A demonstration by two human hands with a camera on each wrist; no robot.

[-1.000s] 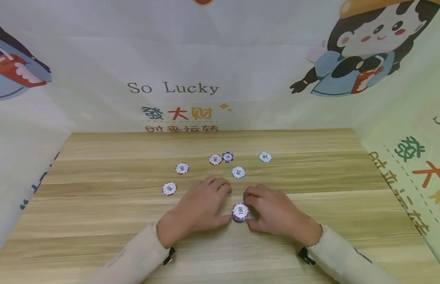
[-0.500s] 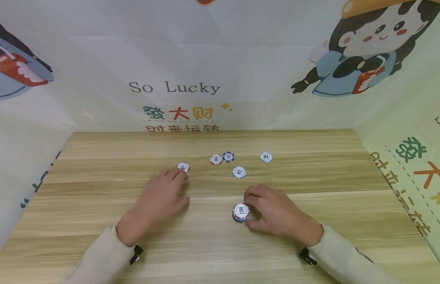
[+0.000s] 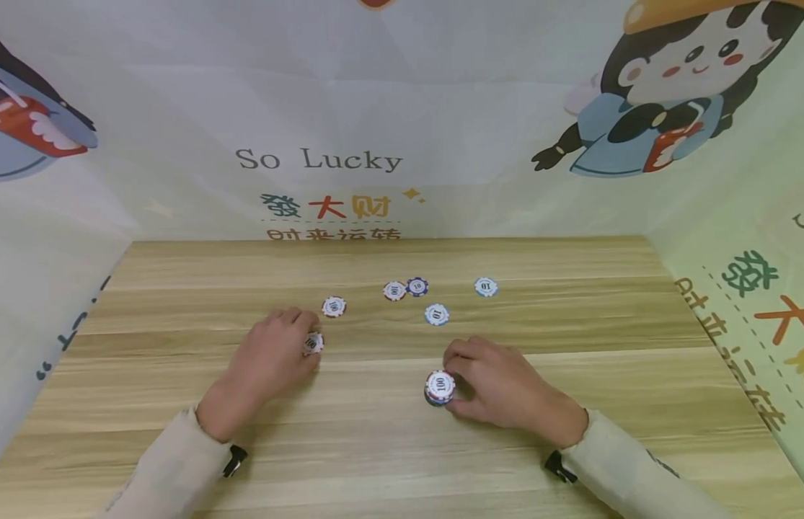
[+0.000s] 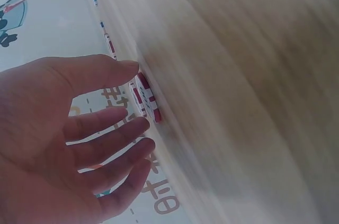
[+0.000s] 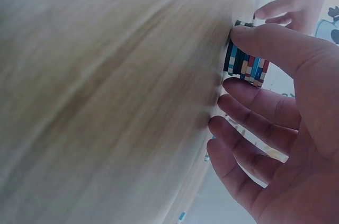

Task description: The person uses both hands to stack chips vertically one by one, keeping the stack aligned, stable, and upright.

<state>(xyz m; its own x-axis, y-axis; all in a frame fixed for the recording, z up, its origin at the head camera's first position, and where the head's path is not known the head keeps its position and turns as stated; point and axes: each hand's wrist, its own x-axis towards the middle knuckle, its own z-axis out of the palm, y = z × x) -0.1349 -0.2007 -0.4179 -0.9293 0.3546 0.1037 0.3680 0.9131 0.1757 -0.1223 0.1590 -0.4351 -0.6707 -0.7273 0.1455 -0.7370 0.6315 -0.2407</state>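
A white-faced, red-edged poker chip (image 3: 314,344) marked 100 lies between the thumb and fingers of my left hand (image 3: 265,360), partly covered by them. In the left wrist view the thumb tip meets one edge of this chip (image 4: 149,98), with the fingertips by the opposite edge. My right hand (image 3: 495,382) holds the side of a stack of poker chips (image 3: 439,387) topped by a 100 chip. From the right wrist, thumb and index finger sit on either side of the stack (image 5: 248,61), whose edges show green, blue and red layers.
Beyond the hands, a 100 chip (image 3: 334,306), another 100 chip (image 3: 394,290) against a dark blue chip (image 3: 417,287), and two light blue chips (image 3: 437,314), (image 3: 486,287) lie flat on the wooden table (image 3: 376,461). A printed cloth (image 3: 440,108) walls the back and sides.
My left hand has moved left from beside the stack, over the far-left chips, then down to the nearer 100 chip. The right hand has stayed at the stack.
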